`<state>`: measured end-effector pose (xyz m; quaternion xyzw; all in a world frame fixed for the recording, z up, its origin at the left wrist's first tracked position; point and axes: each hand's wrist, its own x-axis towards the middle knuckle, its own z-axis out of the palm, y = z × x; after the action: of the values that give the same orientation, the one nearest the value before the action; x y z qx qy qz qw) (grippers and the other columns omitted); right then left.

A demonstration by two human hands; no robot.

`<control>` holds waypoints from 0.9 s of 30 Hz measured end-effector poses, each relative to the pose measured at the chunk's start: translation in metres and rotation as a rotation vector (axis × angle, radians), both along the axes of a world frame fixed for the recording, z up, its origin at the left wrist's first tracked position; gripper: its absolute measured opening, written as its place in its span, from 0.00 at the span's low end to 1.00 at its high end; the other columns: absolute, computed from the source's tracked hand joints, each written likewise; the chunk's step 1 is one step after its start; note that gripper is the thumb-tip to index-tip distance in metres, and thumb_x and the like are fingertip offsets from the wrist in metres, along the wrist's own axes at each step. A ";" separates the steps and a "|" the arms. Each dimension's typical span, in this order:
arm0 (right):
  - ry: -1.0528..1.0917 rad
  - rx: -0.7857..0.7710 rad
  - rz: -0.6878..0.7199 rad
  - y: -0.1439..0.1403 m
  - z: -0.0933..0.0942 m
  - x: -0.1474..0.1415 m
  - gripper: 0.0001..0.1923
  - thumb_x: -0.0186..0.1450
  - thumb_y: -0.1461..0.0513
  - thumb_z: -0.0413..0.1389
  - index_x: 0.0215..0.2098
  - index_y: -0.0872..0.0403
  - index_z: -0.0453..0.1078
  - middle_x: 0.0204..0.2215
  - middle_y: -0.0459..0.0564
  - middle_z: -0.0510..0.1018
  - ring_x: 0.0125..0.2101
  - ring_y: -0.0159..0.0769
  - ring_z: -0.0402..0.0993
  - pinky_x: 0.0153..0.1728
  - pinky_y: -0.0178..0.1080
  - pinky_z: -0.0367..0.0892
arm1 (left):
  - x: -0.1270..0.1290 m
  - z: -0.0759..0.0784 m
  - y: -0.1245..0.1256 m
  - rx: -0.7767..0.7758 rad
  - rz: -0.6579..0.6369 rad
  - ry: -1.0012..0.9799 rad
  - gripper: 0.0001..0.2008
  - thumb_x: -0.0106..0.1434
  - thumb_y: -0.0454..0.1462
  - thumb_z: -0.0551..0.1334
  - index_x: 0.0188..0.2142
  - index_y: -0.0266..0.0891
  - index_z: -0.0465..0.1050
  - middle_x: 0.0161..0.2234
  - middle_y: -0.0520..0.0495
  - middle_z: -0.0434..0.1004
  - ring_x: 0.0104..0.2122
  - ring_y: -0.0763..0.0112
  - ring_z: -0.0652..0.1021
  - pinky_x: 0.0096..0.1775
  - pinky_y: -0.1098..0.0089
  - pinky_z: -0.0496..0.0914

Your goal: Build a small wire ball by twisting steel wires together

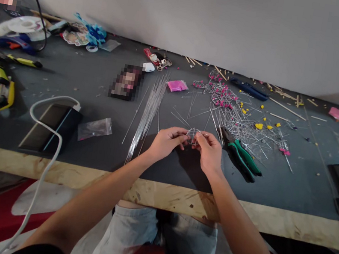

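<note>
A bundle of straight wires (148,117) lies on the left of the desk (302,188); mind its near ends beside the forearm. The left hand (168,142) pinches the left side of a small bent wire piece (192,135), held near the desk's near edge; steady fingers should prevent twisting. The right hand (209,151) pinches its right side, suiting small, gentle bends. Pliers (242,156) lie just right, handy for stiff spots.

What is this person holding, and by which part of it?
A small bent-wire piece, pinched between fingertips and thumbs: the left hand at its left side, the right hand at its right.
</note>
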<state>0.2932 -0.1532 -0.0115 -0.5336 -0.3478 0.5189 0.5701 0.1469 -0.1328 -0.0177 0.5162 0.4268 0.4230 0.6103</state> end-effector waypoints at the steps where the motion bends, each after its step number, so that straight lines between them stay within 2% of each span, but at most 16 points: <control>1: 0.016 -0.009 0.007 -0.001 0.001 0.000 0.11 0.53 0.54 0.61 0.30 0.52 0.71 0.23 0.43 0.74 0.25 0.31 0.71 0.23 0.34 0.68 | 0.000 0.001 -0.001 -0.008 0.007 -0.028 0.13 0.56 0.39 0.63 0.39 0.34 0.73 0.29 0.47 0.77 0.25 0.74 0.76 0.30 0.70 0.73; 5: 0.098 -0.059 0.055 -0.002 0.003 -0.001 0.11 0.54 0.55 0.61 0.32 0.52 0.72 0.25 0.44 0.76 0.26 0.32 0.73 0.21 0.34 0.68 | 0.003 0.000 -0.004 0.012 0.023 -0.048 0.12 0.56 0.39 0.63 0.38 0.35 0.74 0.32 0.47 0.78 0.27 0.74 0.78 0.33 0.69 0.75; 15: 0.246 -0.114 0.100 0.002 -0.003 0.002 0.07 0.53 0.60 0.62 0.31 0.52 0.74 0.26 0.44 0.78 0.29 0.33 0.76 0.31 0.37 0.73 | 0.005 0.002 -0.009 0.053 0.099 0.019 0.11 0.57 0.41 0.63 0.38 0.38 0.76 0.32 0.48 0.80 0.27 0.73 0.78 0.36 0.68 0.76; 23: 0.195 -0.108 0.117 0.002 -0.002 0.002 0.08 0.54 0.59 0.61 0.31 0.52 0.74 0.27 0.45 0.79 0.31 0.35 0.77 0.33 0.39 0.73 | 0.005 0.005 -0.009 0.023 0.130 0.003 0.10 0.56 0.39 0.63 0.36 0.36 0.76 0.29 0.48 0.79 0.26 0.73 0.78 0.35 0.67 0.76; 27: 0.221 -0.082 0.217 0.004 0.003 0.010 0.09 0.56 0.60 0.58 0.35 0.52 0.75 0.32 0.47 0.80 0.33 0.34 0.77 0.34 0.37 0.72 | 0.002 0.002 -0.003 -0.017 0.148 -0.077 0.11 0.55 0.40 0.64 0.35 0.35 0.76 0.28 0.49 0.78 0.25 0.73 0.77 0.32 0.69 0.75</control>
<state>0.3031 -0.1497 -0.0084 -0.4555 -0.3171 0.6466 0.5234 0.1485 -0.1360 -0.0160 0.4612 0.4438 0.4828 0.5977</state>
